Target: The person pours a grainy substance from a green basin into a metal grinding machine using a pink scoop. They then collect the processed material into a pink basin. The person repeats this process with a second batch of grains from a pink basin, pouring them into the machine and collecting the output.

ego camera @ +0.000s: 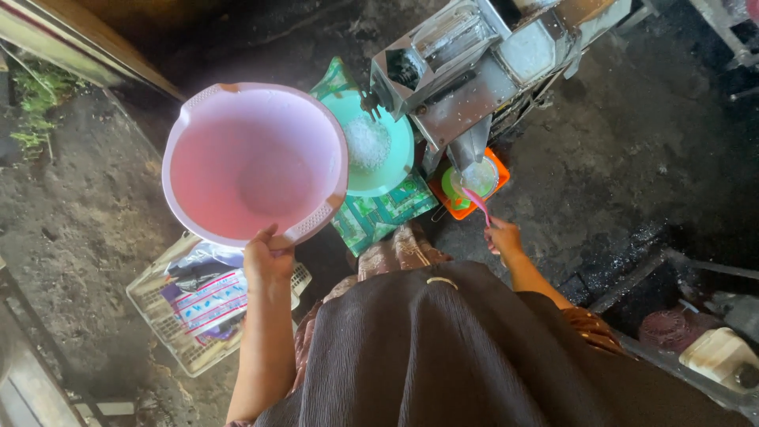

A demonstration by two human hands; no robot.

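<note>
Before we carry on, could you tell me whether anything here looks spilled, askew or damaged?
Nothing looks spilled. The pink basin, held by the left hand, has a brownish mark on its top rim, possibly a chip. The right hand holds a pink scoop under the metal machine.

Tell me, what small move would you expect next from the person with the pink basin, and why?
Probably lowering the pink basin toward the ground by the metal machine. The left hand holds it up by the rim, empty, while the right hand works a pink scoop in the small bowl under the spout.
</note>
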